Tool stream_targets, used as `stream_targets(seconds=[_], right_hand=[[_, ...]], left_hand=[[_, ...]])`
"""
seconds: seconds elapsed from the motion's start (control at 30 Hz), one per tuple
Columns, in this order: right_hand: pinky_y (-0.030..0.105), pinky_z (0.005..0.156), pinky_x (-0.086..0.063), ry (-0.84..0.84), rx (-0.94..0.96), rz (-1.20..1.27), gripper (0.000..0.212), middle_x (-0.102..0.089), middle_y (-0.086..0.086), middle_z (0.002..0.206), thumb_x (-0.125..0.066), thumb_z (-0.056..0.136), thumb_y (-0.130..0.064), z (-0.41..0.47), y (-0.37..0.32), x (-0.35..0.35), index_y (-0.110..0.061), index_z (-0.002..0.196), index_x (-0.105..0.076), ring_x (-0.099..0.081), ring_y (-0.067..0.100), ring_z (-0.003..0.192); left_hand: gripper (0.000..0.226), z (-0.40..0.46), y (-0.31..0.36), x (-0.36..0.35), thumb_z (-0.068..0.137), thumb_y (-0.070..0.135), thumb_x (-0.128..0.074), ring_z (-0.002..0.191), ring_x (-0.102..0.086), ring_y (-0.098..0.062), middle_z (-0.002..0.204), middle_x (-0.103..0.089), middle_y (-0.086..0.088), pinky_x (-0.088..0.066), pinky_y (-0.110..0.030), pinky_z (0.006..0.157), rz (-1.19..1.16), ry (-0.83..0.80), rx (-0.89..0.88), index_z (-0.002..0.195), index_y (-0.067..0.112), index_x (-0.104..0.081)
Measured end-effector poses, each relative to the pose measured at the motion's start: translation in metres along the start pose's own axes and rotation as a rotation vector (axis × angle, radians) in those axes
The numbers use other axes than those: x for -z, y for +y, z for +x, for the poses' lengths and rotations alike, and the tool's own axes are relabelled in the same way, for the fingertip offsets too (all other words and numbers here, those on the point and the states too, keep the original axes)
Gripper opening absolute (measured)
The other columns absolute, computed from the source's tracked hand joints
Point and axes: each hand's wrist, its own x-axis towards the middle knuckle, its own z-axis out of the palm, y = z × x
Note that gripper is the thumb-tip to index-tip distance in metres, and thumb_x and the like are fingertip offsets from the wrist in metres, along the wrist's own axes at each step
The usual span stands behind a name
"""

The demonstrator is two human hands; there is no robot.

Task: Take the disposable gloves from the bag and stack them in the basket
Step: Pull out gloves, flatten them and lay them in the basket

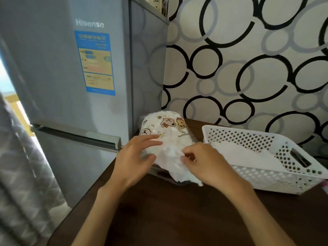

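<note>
A clear bag (165,127) printed with cartoon bears, full of white disposable gloves, lies on the dark table near the fridge. My left hand (136,157) holds the bag's near left side, fingers laid across its top and thumb under its open end. My right hand (205,162) pinches a thin translucent glove (174,162) that sticks out of the bag's opening. To the right stands the white perforated basket (276,176) with several flat white gloves (248,154) lying inside it.
A grey fridge (85,86) stands directly left of the table (177,215). A wall with black and grey circles runs behind the table. A grey patterned curtain (16,183) hangs at the far left.
</note>
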Motion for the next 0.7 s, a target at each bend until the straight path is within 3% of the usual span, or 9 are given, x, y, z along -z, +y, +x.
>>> stream_targets(seconds=[0.07,0.17,0.27,0.3,0.37,0.4,0.53,0.6,0.7], right_hand=[[0.023,0.056,-0.037,0.011,0.009,0.056,0.026,-0.053,-0.005,0.069,-0.045,0.097,-0.021,0.002,0.007,0.009,-0.018,0.074,-0.055,-0.052,0.01,0.066],[0.016,0.052,-0.032,0.042,-0.044,0.328,0.021,-0.045,-0.008,0.073,-0.035,0.102,-0.019,0.007,0.008,0.011,-0.021,0.084,-0.047,-0.042,0.003,0.063],[0.014,0.062,-0.035,-0.096,-0.132,0.654,0.017,-0.052,-0.01,0.088,-0.038,0.098,-0.042,0.008,0.003,0.011,-0.028,0.093,-0.046,-0.047,-0.002,0.076],[0.015,0.066,-0.038,-0.147,-0.144,0.722,0.027,-0.055,-0.015,0.096,-0.045,0.09,-0.055,0.007,0.003,0.013,-0.031,0.103,-0.048,-0.05,-0.005,0.084],[0.017,0.072,-0.046,-0.147,-0.105,0.697,0.056,-0.057,-0.018,0.108,-0.064,0.072,-0.059,0.007,0.01,0.015,-0.031,0.116,-0.046,-0.056,-0.003,0.097],[0.019,0.075,-0.05,-0.088,-0.073,0.637,0.057,-0.057,-0.017,0.11,-0.071,0.072,-0.052,0.009,0.015,0.015,-0.03,0.118,-0.047,-0.057,0.0,0.1],[0.024,0.076,-0.048,0.204,-0.005,0.551,0.017,-0.066,-0.004,0.094,-0.061,0.089,-0.034,0.011,0.031,0.022,-0.022,0.1,-0.066,-0.062,0.01,0.093],[0.019,0.068,-0.045,0.227,-0.042,0.562,0.029,-0.067,0.001,0.087,-0.055,0.091,-0.039,0.011,0.038,0.027,-0.014,0.101,-0.068,-0.063,0.013,0.085],[0.009,0.057,-0.039,0.249,-0.03,0.559,0.025,-0.061,-0.015,0.077,-0.053,0.092,-0.041,0.009,0.041,0.037,-0.019,0.097,-0.065,-0.059,0.001,0.073]], left_hand=[[0.038,-0.002,0.005,-0.001,0.073,0.039,-0.055,0.125,-0.034,0.009,0.126,-0.045,0.037,-0.023,-0.008,0.094,0.029,0.008,-0.063,0.11,0.047,-0.062],[0.044,-0.004,0.006,-0.01,0.077,0.052,-0.059,0.129,-0.028,0.008,0.134,-0.045,0.028,-0.021,-0.015,0.101,0.11,0.047,-0.171,0.12,0.044,-0.059],[0.047,-0.005,0.001,-0.016,0.08,0.059,-0.059,0.13,-0.034,-0.002,0.135,-0.05,0.018,-0.031,-0.026,0.104,0.195,0.072,-0.202,0.123,0.04,-0.058],[0.047,-0.004,-0.001,-0.016,0.081,0.057,-0.059,0.13,-0.036,-0.003,0.135,-0.051,0.017,-0.034,-0.028,0.103,0.204,0.075,-0.206,0.123,0.038,-0.059],[0.048,-0.004,-0.003,-0.016,0.081,0.055,-0.058,0.129,-0.037,-0.003,0.134,-0.051,0.017,-0.036,-0.029,0.104,0.203,0.082,-0.206,0.124,0.034,-0.059],[0.048,-0.004,-0.002,-0.016,0.08,0.055,-0.058,0.128,-0.036,-0.001,0.134,-0.05,0.02,-0.035,-0.027,0.104,0.186,0.092,-0.198,0.124,0.034,-0.059],[0.046,-0.001,0.009,-0.011,0.08,0.061,-0.057,0.129,-0.032,0.006,0.133,-0.044,0.032,-0.025,-0.017,0.103,0.02,0.123,-0.121,0.124,0.047,-0.052],[0.052,0.01,0.021,-0.004,0.079,0.062,-0.056,0.131,-0.03,0.005,0.136,-0.041,0.032,-0.026,-0.018,0.103,-0.019,0.102,-0.151,0.128,0.048,-0.047],[0.075,0.037,0.053,0.009,0.072,0.067,-0.067,0.131,-0.028,0.008,0.139,-0.032,0.038,-0.029,-0.023,0.105,-0.098,-0.119,-0.145,0.137,0.051,-0.036]])
